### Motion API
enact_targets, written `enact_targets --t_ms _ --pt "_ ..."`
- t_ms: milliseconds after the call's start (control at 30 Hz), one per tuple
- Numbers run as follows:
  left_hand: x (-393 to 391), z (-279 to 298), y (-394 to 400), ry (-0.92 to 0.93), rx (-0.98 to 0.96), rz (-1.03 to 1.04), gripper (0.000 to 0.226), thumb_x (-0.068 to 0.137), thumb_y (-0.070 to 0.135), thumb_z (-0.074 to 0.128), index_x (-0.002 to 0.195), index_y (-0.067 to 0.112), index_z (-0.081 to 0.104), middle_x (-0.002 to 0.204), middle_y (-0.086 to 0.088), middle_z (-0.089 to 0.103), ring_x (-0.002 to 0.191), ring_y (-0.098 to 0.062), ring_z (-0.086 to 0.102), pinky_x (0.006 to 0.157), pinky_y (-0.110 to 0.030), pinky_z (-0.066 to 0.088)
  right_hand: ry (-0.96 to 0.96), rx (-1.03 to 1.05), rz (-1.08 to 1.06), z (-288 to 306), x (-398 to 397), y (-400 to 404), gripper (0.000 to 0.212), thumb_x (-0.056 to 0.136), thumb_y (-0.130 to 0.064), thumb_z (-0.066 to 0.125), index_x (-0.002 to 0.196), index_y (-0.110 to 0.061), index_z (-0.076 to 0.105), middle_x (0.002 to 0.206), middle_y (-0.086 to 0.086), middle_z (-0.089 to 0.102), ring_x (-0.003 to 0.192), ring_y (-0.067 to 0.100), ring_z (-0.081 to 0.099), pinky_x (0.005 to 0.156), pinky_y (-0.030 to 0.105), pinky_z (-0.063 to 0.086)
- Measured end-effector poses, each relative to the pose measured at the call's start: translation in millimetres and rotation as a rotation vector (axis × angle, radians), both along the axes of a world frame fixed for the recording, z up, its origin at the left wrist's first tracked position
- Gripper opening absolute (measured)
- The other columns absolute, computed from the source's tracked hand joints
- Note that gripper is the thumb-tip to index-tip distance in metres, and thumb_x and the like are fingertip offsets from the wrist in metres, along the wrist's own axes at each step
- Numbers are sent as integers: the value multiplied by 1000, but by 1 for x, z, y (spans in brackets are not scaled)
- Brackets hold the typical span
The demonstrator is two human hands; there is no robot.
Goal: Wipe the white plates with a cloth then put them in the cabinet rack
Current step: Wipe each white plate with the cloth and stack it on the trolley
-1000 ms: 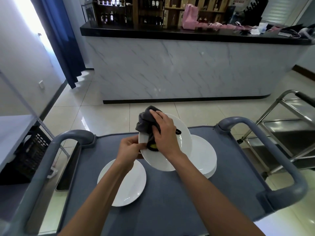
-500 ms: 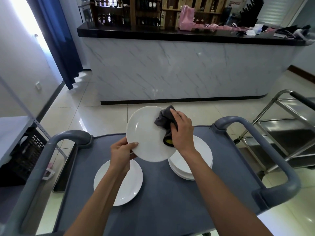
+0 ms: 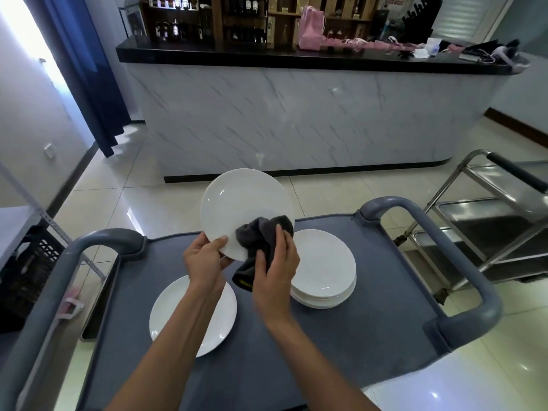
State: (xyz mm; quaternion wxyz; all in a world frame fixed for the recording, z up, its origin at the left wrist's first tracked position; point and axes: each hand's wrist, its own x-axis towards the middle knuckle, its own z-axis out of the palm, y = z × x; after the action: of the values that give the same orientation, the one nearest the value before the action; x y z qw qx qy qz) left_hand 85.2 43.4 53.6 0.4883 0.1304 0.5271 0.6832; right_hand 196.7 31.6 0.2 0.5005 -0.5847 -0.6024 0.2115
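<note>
I hold a white plate (image 3: 243, 203) tilted up above the grey cart (image 3: 370, 307). My left hand (image 3: 204, 259) pinches its lower rim, thumb on the front face. My right hand (image 3: 275, 268) grips a dark grey cloth (image 3: 261, 235) and presses it against the plate's lower right part. A single white plate (image 3: 166, 315) lies flat on the cart under my left forearm. A stack of white plates (image 3: 326, 271) sits on the cart to the right of my right hand.
The cart has thick grey handles at left (image 3: 89, 244) and right (image 3: 462, 262). A steel trolley (image 3: 489, 221) stands to the right. A marble-fronted bar counter (image 3: 296, 114) is ahead. A black crate (image 3: 26, 271) sits under a shelf at left.
The cloth in my right hand slid from the plate's upper right edge down to its lower right. The plate tilted more upright and rose slightly.
</note>
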Motion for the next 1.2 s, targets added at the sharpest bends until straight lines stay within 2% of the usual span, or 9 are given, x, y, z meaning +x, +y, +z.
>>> enact_targets --t_ms 167,267,367,500,667,833,967,1200 --pt "1 2 -1 -34 -19 -11 26 94 -7 57 103 13 71 106 -15 73 97 -32 69 71 -39 64 20 53 17 0 -5 -11 60 104 -23 51 157 -33 24 160 -3 29 145 11 25 118 32 25" --pt "0 1 -2 -47 -35 -19 25 93 -7 57 107 11 70 107 -15 73 99 -35 70 76 -44 63 9 92 30 0 0 -10 59 104 -21 51 157 -33 27 159 -6 30 144 2 23 118 31 24" --pt "-2 2 -4 -70 -43 -17 25 92 -8 59 108 8 70 103 -12 75 97 -35 70 75 -45 63 -18 140 39 4 9 -1 56 105 -17 51 155 -32 31 158 -6 32 142 2 25 118 34 25" --pt "-9 7 -6 -55 -26 -34 24 92 -7 60 101 13 71 102 -7 75 95 -30 70 75 -43 62 -13 153 14 15 24 20 51 104 -15 51 152 -28 40 156 -5 34 139 1 27 117 36 27" --pt "-16 9 -8 7 -45 -120 26 90 -7 61 101 13 71 103 -7 74 96 -33 69 72 -41 60 -61 110 10 33 48 52 46 103 -11 53 147 -22 48 152 -1 41 137 19 37 113 38 32" --pt "-17 6 -13 84 -95 -220 23 88 -8 63 101 9 71 103 -14 73 95 -39 68 66 -40 59 -205 117 37 46 64 77 45 99 -6 54 143 -18 54 146 3 47 131 23 42 110 45 38" --pt "-11 6 -16 143 -99 -303 21 89 -5 64 104 8 73 103 -16 75 93 -39 69 61 -38 58 -275 149 71 60 56 86 46 98 -7 56 143 -17 55 143 5 51 129 27 45 108 45 38" --pt "-4 6 -16 132 -82 -289 23 89 -4 65 108 6 73 92 -12 76 83 -34 70 57 -35 58 -320 152 220 53 44 78 47 96 -9 54 142 -17 57 141 6 56 128 29 49 110 43 39"
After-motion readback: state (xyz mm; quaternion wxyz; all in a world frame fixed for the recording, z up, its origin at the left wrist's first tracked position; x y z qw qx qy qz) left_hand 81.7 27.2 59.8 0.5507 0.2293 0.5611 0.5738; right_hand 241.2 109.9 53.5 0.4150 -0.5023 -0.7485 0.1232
